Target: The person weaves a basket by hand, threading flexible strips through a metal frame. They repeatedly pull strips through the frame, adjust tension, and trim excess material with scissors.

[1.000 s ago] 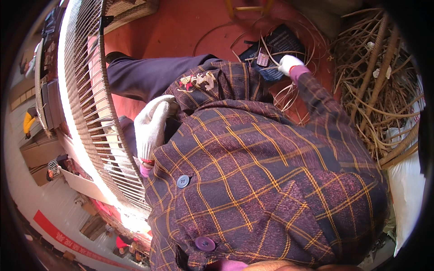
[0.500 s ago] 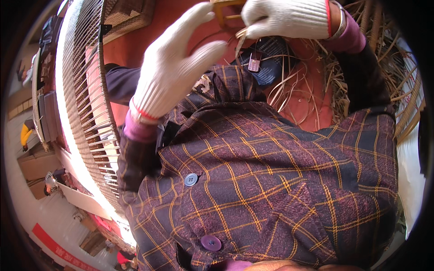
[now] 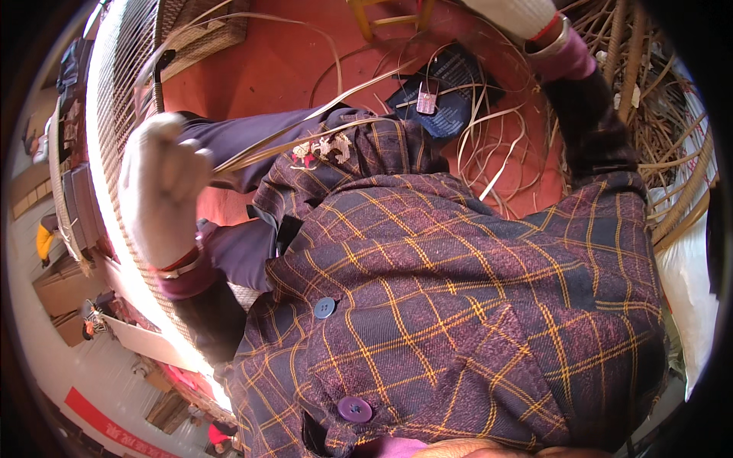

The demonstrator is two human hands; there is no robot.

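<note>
My left hand [image 3: 164,191], in a white knitted glove, is beside the curved woven panel [image 3: 137,57] at the left, its fingers curled. Thin pale cane strips [image 3: 263,145] run from its fingers across my lap toward the upper right. Another strip arches over the panel's top. At the upper edge my right hand [image 3: 515,14], also gloved, is cut off by the frame, so its fingers are hidden.
Loose cane strips [image 3: 500,114] lie tangled on the red floor [image 3: 282,53] near a dark printed bag [image 3: 450,91]. A yellow wooden stool [image 3: 370,23] stands at the top. Bundled cane [image 3: 630,76] is piled at the right. People and cartons show far left.
My left hand has moved left and down to the panel, its fingers now curled with strips trailing from it. My right hand has risen partly out of the frame.
</note>
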